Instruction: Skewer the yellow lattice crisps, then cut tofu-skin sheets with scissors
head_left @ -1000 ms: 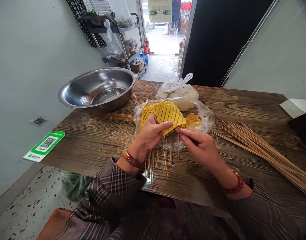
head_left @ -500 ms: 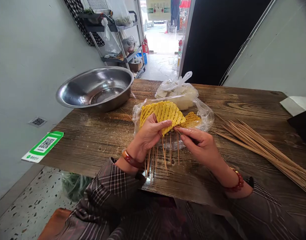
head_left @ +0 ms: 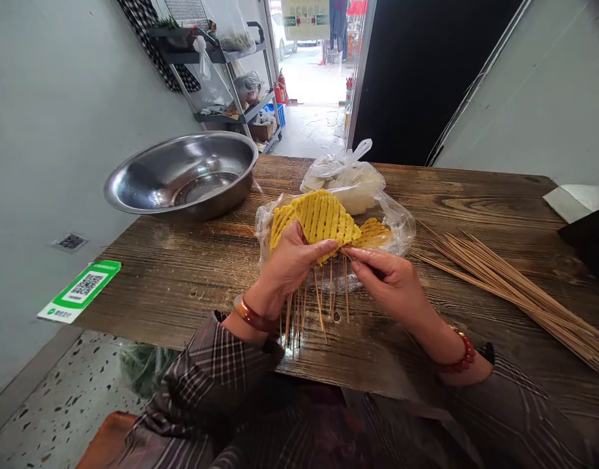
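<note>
My left hand [head_left: 295, 264] grips a yellow slab of food scored with slits [head_left: 323, 216], its thumb along the lower edge. At that slab's lower right corner, my right hand [head_left: 390, 277] pinches a thin bamboo skewer [head_left: 347, 252], whose tip meets the slab. Under my hands, several skewers [head_left: 320, 306] point toward me; their upper ends are hidden by the slab and my left hand. More yellow scored food [head_left: 374, 232] lies to the right on a clear plastic bag [head_left: 401, 225].
A tied clear bag with pale contents [head_left: 350, 179] sits behind. A large steel basin [head_left: 182, 172] stands at the left, beyond a green QR card [head_left: 79, 292]. Loose bamboo skewers [head_left: 517, 293] lie in a pile on the right of the wooden table [head_left: 182, 277].
The whole view has shifted slightly. Both hands keep their hold on the slab and the skewer, with the slab tilted up a little more.
</note>
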The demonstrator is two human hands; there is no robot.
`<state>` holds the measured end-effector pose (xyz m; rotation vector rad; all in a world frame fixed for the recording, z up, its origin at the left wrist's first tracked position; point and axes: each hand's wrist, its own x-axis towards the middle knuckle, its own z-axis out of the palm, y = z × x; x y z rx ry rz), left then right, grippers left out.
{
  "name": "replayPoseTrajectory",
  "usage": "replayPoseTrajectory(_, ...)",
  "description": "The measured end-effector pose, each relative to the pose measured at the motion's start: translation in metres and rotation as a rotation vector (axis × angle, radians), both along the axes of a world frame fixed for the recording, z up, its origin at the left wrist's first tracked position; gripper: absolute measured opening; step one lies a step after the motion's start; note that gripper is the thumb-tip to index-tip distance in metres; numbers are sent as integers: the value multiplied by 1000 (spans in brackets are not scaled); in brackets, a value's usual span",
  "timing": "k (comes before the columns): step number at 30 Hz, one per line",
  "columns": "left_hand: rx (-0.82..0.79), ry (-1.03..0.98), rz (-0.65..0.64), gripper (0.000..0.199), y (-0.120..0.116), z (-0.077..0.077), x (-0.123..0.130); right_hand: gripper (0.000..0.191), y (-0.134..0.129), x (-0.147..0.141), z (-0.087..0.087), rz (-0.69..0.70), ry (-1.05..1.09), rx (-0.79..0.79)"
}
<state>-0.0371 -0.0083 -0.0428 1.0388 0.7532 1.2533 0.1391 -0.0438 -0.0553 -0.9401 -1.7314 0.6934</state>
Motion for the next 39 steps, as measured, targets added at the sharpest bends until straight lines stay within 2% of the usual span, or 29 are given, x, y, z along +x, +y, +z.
replayPoseTrajectory(5, 68, 104, 39, 56, -1, -3, 1, 26, 1, 0, -1, -12, 6, -14)
replayPoseTrajectory(11, 166, 322, 156, 56, 0, -8, 0, 22, 1, 0, -3, -49, 10, -32)
replayPoseTrajectory(16, 175, 385, 171, 55, -2, -8, -1, 20, 0, -1, -5, -70, 2, -49)
replayPoseTrajectory(29, 128, 330, 141, 53, -5, -9, 1, 15, 0, 0, -5, -94, -21, -96)
replayPoseTrajectory(34, 98, 166, 49, 59, -7, -5, 4, 16, 0, 1, -5, -100, -25, -100)
replayPoseTrajectory(39, 48, 71, 13, 51, -6, -3, 4, 16, -1, 0, -4, -87, -27, -106)
